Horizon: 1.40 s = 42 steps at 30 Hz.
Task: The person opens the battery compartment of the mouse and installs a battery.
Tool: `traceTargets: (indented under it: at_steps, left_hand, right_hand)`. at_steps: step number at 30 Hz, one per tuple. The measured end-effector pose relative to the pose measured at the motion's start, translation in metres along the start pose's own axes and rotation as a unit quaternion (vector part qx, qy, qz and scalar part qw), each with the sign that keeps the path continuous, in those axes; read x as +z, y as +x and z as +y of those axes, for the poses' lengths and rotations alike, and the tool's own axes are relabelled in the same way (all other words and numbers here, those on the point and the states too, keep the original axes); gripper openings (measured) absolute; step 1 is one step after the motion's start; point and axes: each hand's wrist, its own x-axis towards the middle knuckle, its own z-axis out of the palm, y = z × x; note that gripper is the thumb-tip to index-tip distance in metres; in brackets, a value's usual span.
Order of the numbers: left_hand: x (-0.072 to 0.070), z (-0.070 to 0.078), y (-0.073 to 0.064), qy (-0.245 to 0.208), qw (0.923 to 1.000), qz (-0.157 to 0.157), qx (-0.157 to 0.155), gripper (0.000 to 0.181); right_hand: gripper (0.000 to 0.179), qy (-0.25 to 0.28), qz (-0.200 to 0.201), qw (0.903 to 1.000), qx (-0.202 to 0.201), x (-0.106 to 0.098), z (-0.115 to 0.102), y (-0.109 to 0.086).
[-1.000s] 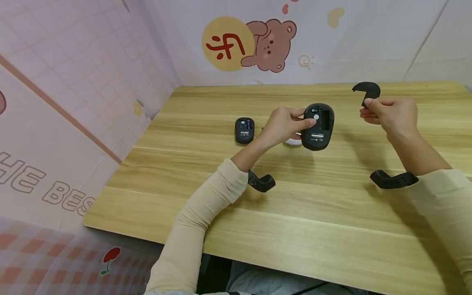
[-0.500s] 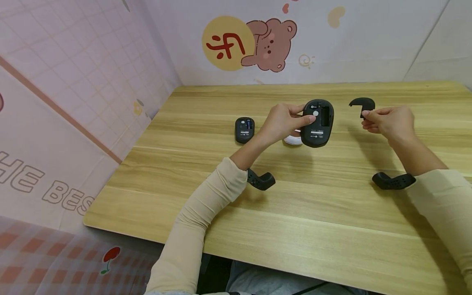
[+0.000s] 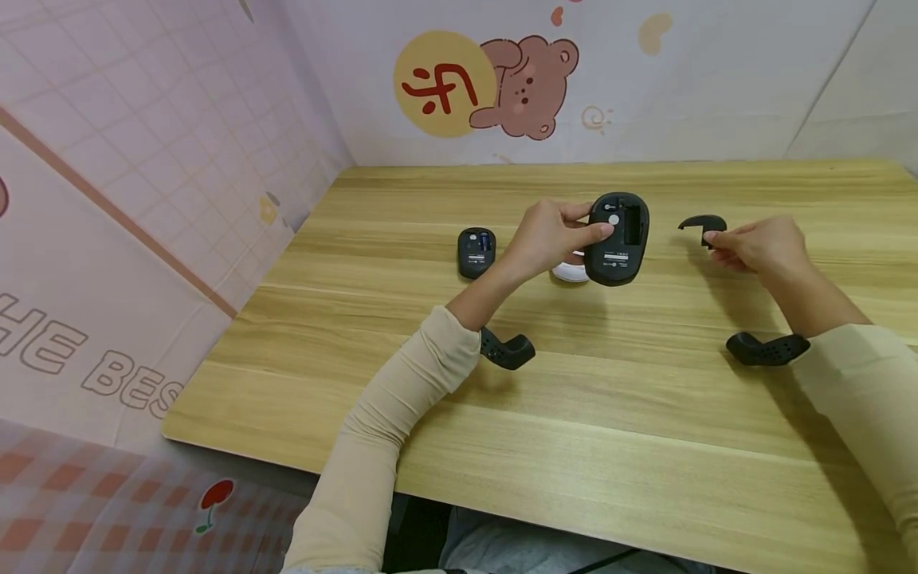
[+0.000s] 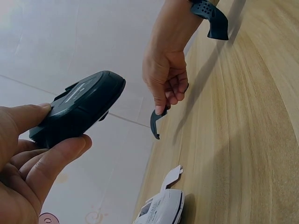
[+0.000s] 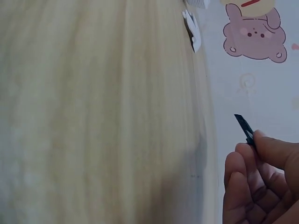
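My left hand (image 3: 543, 239) grips a black computer mouse (image 3: 617, 259) by its left edge above the table, underside toward the head camera, with its battery slot uncovered and dark inside. Off to the right, my right hand (image 3: 767, 245) pinches a curved black battery cover (image 3: 706, 223) between thumb and fingers, apart from the mouse. In the left wrist view the cover (image 4: 154, 123) points down, above the tabletop. Behind my left hand lies a white mouse (image 3: 570, 273), mostly hidden; the left wrist view shows this white mouse (image 4: 164, 207) with a loose white cover (image 4: 172, 177) beside it.
A second black mouse (image 3: 476, 253) lies underside up to the left, a battery visible in its slot. The wooden table (image 3: 574, 414) meets a patterned cloth wall (image 3: 645, 104) at the back. Black wrist mounts (image 3: 508, 351) jut out near both sleeves.
My right hand has lowered the battery cover toward the table and tilted it flatter. The mouse in my left hand has risen slightly and otherwise stays in place.
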Motion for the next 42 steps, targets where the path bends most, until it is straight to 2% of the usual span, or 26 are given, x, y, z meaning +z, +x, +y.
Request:
traceTargets:
  at_steps: [4,9,12,22,36,42]
  left_hand:
    - [0.001,0.0,0.0,-0.004,1.0,-0.002,-0.006,0.045]
    - [0.002,0.0,0.0,-0.005,1.0,-0.003,-0.007,0.045]
    - [0.001,0.001,0.001,-0.008,1.0,-0.004,-0.004,0.045]
    - [0.001,0.0,0.002,-0.009,0.9999,-0.005,-0.007,0.046]
    - [0.0,0.001,0.014,-0.01,0.9999,-0.008,-0.008,0.046]
    - [0.001,0.004,0.018,-0.007,0.9999,-0.009,-0.005,0.047]
  right_hand:
    - [0.027,-0.036,-0.022,0.999,0.014,0.001,0.005,0.002]
    - [0.025,-0.041,-0.05,0.9972,0.039,0.0,0.007,0.004]
    - [0.026,-0.06,-0.063,0.9955,0.039,-0.002,0.008,0.006]
    - [0.032,-0.132,-0.065,0.9881,0.046,-0.004,0.009,0.012]
    - [0.031,-0.17,-0.08,0.981,0.049,-0.009,0.002,0.021]
    - [0.035,-0.168,-0.097,0.9799,0.047,-0.026,-0.004,0.021]
